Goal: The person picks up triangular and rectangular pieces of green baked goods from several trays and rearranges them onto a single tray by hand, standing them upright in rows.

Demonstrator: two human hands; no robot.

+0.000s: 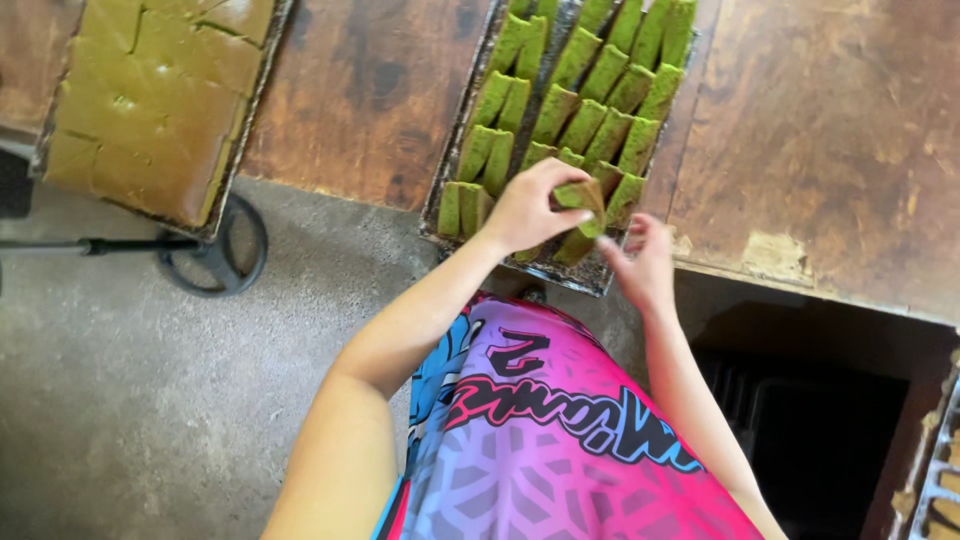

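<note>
A dark metal tray [455, 165] on a worn wooden table holds several rows of green cake slices [585, 95] with brown crusts, standing on edge. My left hand [525, 210] is at the tray's near edge, its fingers closed on one green slice [583, 198] held just above the row. My right hand [645, 265] hovers beside it at the tray's front right corner, fingers slightly spread, with nothing visible in it. Both forearms reach forward over my pink and purple patterned shirt.
A second tray [240, 130] at the far left carries a large uncut slab of green cake [150, 95] and overhangs the table edge. A black round stand base [215, 255] lies on the concrete floor. A dark opening [800, 420] sits under the table at right.
</note>
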